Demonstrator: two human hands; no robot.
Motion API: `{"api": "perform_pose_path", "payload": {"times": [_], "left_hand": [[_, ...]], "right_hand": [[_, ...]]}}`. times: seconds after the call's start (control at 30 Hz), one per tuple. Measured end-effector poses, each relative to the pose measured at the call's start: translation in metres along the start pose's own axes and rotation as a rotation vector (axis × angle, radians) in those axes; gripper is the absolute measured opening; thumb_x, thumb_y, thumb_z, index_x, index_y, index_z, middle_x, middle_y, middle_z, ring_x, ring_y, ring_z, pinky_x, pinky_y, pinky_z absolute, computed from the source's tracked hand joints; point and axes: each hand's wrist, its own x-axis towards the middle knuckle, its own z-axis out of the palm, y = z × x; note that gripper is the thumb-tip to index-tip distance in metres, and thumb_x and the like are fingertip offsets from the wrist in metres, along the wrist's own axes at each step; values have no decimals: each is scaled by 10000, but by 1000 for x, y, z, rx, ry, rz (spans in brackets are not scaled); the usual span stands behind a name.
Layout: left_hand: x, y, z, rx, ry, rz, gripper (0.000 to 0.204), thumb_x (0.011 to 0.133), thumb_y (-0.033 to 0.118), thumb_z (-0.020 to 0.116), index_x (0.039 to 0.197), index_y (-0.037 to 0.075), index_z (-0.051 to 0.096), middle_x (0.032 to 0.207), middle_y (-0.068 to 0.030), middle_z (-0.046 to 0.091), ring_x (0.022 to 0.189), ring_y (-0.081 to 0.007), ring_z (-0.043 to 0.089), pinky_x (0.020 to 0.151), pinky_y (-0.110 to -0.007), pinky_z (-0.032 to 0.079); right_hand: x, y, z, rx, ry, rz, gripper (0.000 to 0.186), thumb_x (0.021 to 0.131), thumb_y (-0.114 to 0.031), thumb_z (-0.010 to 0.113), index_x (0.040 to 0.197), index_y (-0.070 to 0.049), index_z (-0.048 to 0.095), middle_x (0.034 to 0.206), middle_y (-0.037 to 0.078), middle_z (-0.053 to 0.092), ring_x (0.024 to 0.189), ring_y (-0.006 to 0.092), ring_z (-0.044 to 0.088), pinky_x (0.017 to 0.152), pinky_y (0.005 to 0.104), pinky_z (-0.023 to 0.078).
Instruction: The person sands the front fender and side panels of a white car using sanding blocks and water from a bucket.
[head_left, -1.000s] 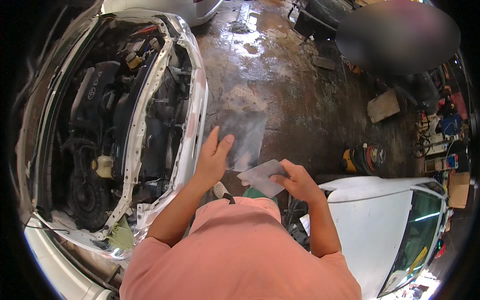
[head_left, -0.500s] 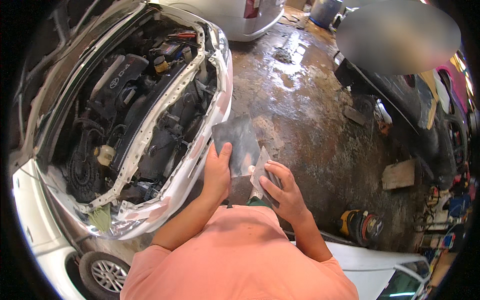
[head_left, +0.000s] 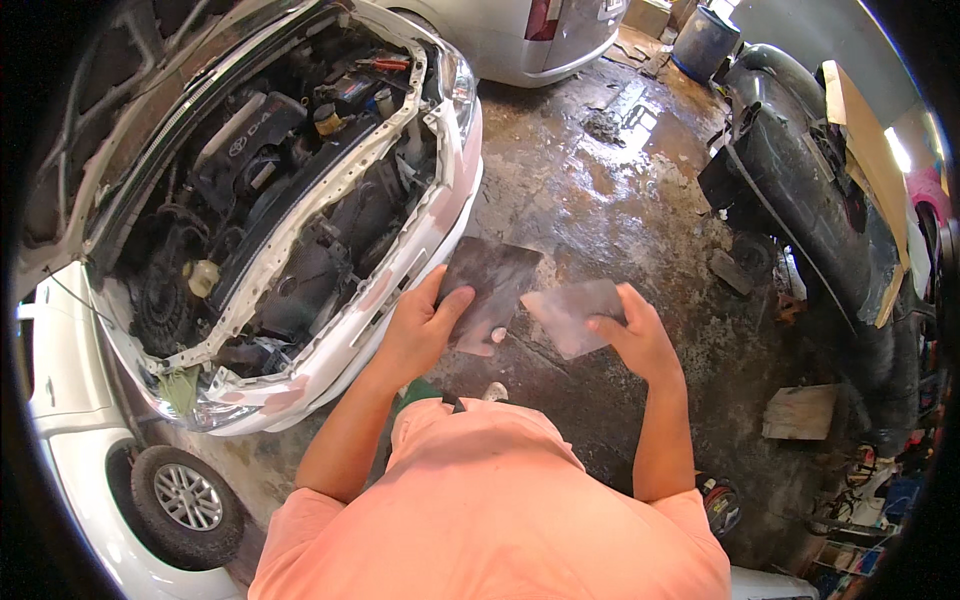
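My left hand (head_left: 420, 325) grips a dark, smooth rectangular plate (head_left: 492, 278) by its left edge, thumb on top. A small pinkish-white dab of paste (head_left: 499, 335) sits near the plate's lower right edge. Pinched in my right hand (head_left: 643, 340) is a thin, grey, flat spreader plate (head_left: 578, 312), its far left corner smeared pinkish and close to the dark plate's right edge. Whether the two plates touch cannot be made out. To the left stands a white car with its engine bay (head_left: 270, 190) exposed; its front bumper (head_left: 400, 310) carries pinkish patches.
A second light-coloured car (head_left: 510, 35) stands ahead. At right, a black bumper (head_left: 800, 180) leans with cardboard (head_left: 868, 170) on it. A flat block (head_left: 800, 412) lies on the stained wet floor (head_left: 600, 220). A white vehicle with a wheel (head_left: 188, 498) is at lower left.
My right hand has moved right and turned, so the spreader plate now lies flatter, pointing left. The dark plate has shifted slightly right. The view has swung, showing more of the black bumper.
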Motion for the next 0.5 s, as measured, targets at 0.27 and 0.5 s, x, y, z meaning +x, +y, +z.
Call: {"api": "perform_pose_path", "payload": {"times": [0.27,0.5], "left_hand": [[10,5,24,-218,200,32,370,1032,241,560,1296,-17,548,1124,-75,664,992,-135,590,884,-286,471],[4,-27,13,-398,633,-40,493,1044,275,543,1443,18,412,1325,-90,570,1156,-181,561,1045,-329,414]], "right_hand": [[24,23,11,-243,-341,44,267,905,-177,732,1072,-12,604,890,71,644,869,129,571,787,322,483],[-20,241,-63,-759,599,669,319,948,-185,614,1221,-25,573,1063,239,686,1020,438,645,836,510,506]]}}
